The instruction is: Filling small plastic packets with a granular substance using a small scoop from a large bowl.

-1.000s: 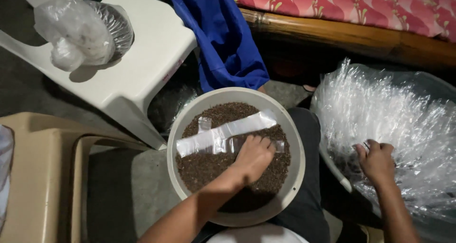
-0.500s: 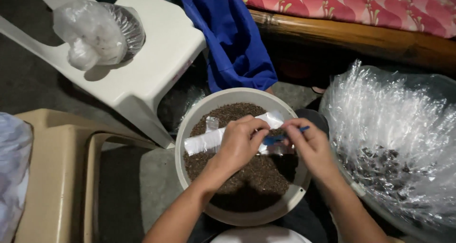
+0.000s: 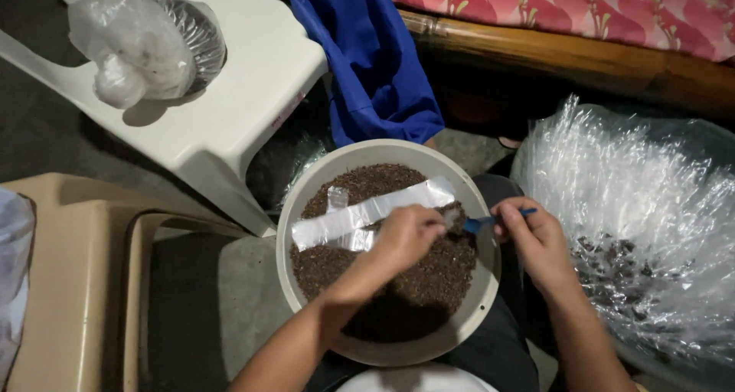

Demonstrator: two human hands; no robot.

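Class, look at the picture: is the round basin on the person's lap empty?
No, the round basin is filled with dark brown granules, and clear narrow plastic bags lie on top of them.

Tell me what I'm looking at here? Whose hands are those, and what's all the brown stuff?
There is no machine here, just a person. The camera sits on their head and looks down, so you see their own two arms reaching out from the bottom. In front of them is a round bowl full of small brown grains. Long clear plastic strips lie across the grains. The left hand pinches something small and clear over the bowl; I cannot tell just what. The right hand holds a small blue spoon. To the right is a big heap of clear plastic. Up left, a white chair carries a plastic bag, and a blue cloth hangs nearby.
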